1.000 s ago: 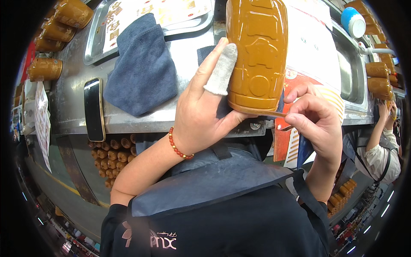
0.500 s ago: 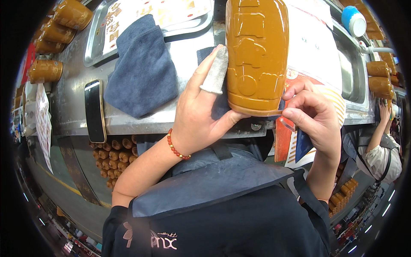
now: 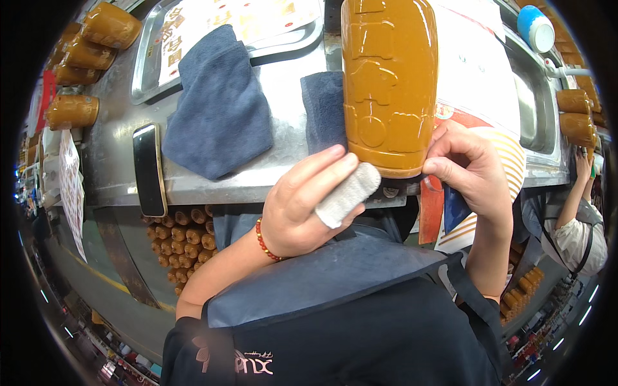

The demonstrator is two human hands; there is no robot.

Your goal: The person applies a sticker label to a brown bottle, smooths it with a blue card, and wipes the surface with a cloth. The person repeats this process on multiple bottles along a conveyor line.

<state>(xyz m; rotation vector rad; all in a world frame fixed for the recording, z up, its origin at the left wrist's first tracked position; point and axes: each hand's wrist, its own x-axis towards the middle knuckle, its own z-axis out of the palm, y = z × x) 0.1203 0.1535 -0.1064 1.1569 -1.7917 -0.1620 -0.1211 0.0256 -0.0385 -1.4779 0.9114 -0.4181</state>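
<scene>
A glossy brown glazed bottle (image 3: 389,83) with raised shapes on its side lies in front of me, its near end at the bench edge. At the near right corner of that end, my right hand (image 3: 473,170) pinches thumb and forefinger together. A thin, pale, see-through strip shows just under those fingertips; what exactly they grip is too small to tell. My left hand (image 3: 306,202) is beside the near left corner, fingers stretched out and holding nothing. One of its fingers wears a white cloth finger sleeve (image 3: 347,195). Its thumb is mostly hidden.
Left of the bottle lie a blue-grey cloth (image 3: 215,112), a folded dark cloth (image 3: 324,109) and a phone (image 3: 149,170). A metal tray (image 3: 138,83) with printed sheets is behind. A sink (image 3: 537,109) and a blue-white container (image 3: 535,29) stand right. Another person (image 3: 573,231) works far right.
My left hand has come off the bottle's left side and moved down toward me, its spread fingers drawing together. My right hand stays pinched at the bottle's near right corner.
</scene>
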